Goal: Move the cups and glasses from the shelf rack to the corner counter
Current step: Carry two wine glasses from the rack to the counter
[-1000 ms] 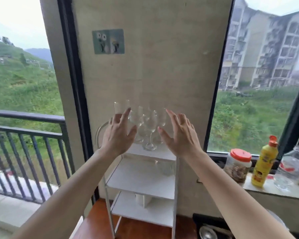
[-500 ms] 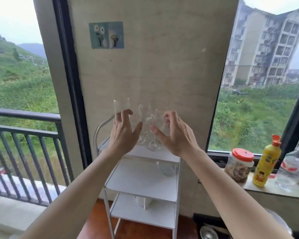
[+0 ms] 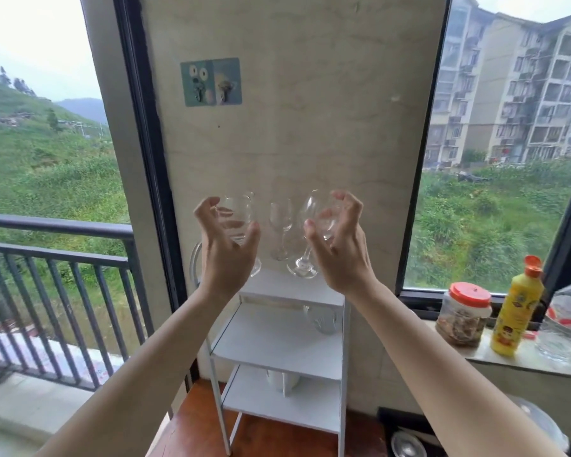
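left hand (image 3: 226,249): we've got fingers and thumb curled round the bowl of the left wine glass (image 3: 236,222), a proper grip
left wine glass: upright, with its foot down by the top shelf of the rack (image 3: 271,341). Can't tell if it's touching the shelf, since our wrist hides most of the foot
right hand (image 3: 338,252): thumb and curled fingers wrapped round the bowl of the right wine glass (image 3: 314,216)
right wine glass: tilted, bowl leaning right, foot low at the front of the top shelf. Honestly can't say if it's touching
middle glass (image 3: 281,219): smaller stemmed one, upright on the top shelf between the two we're holding, clear of both hands
middle shelf: a glass cup (image 3: 323,321) at the back right
bottom shelf: a white cup (image 3: 282,380)
window ledge (image 3: 495,361): off to the right, with a red-lidded jar (image 3: 463,319), yellow bottle (image 3: 515,315) and clear bottle (image 3: 566,324) in a row
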